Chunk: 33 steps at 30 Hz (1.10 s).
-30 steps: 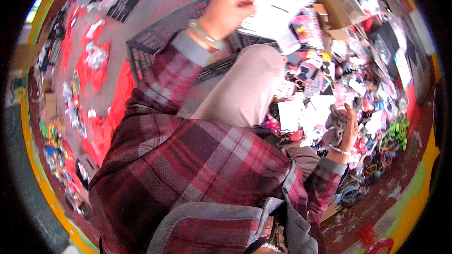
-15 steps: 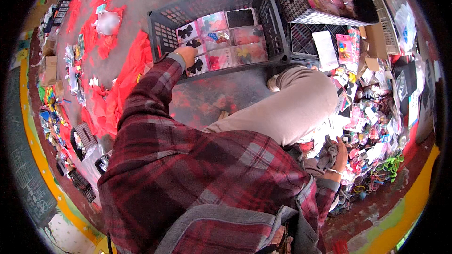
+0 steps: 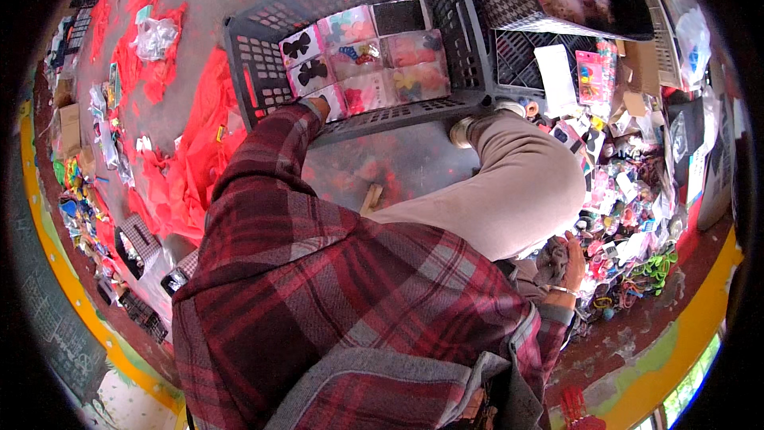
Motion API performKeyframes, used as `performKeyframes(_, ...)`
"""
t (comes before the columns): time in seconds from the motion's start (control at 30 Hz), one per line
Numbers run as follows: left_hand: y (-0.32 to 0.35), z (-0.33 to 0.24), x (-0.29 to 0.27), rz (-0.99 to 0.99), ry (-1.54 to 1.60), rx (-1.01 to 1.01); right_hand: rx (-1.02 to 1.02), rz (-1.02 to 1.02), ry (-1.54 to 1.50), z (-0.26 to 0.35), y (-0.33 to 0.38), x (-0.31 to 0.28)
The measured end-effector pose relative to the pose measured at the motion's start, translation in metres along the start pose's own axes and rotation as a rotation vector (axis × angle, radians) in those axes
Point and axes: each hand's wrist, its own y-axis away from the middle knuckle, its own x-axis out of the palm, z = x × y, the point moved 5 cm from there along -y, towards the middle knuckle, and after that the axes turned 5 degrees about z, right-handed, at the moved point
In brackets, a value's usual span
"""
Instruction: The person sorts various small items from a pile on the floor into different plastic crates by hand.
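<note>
My left hand (image 3: 321, 107) reaches into the near left corner of a dark grey plastic crate (image 3: 358, 123), at the flat packs lined up inside. My sleeve and the crate rim hide most of its fingers. Beside it lies a white card with a black bow (image 3: 312, 73); another black bow card (image 3: 297, 45) sits farther back. Clear packs of pink hair accessories (image 3: 368, 95) and yellow-and-pink ones (image 3: 419, 81) fill the front row. Low at my right side, my right hand (image 3: 572, 267) is closed around a bunched grey-brown cloth (image 3: 551, 261).
A houndstooth box (image 3: 517, 0) of pink items stands behind a black crate (image 3: 517, 60) at right. Loose small goods (image 3: 629, 191) pile along my right. Red sheeting (image 3: 207, 151) covers floor at left. My bent leg (image 3: 493, 183) lies before the crate.
My left hand has dropped from the bow cards to the crate's near left corner, uncovering the middle bow card. My view has shifted a little. The right hand stays with the cloth.
</note>
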Motion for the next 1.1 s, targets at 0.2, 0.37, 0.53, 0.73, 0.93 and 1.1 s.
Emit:
performKeyframes(0.2, 0.042, 0.008, -0.022, -0.138, 0.079, 0.012, 0.029, -0.007, 0.034, 0.004, 0.002, 0.003)
performKeyframes(0.37, 0.062, 0.010, -0.059, -0.219, 0.159, 0.085, -0.324, -0.071, 0.631, 0.017, 0.016, 0.010)
performKeyframes(0.53, 0.047, 0.016, -0.076, -0.353, -0.067, 0.165, 0.038, -0.258, 0.058, -0.010, 0.003, -0.054)
performKeyframes(0.73, 0.201, -0.106, -0.310, -1.030, 0.437, 0.385, 0.300, -0.227, -0.214, -0.124, -0.036, -0.080)
performKeyframes(0.93, 0.389, -0.319, -0.438, -0.836, 1.340, 1.491, 0.133, 0.057, 0.959, -0.174, -0.091, 0.005)
performKeyframes(1.1, 0.392, -0.467, -0.431, -0.283, 1.294, 1.634, 0.242, 0.008, 0.998, -0.145, -0.079, 0.056)
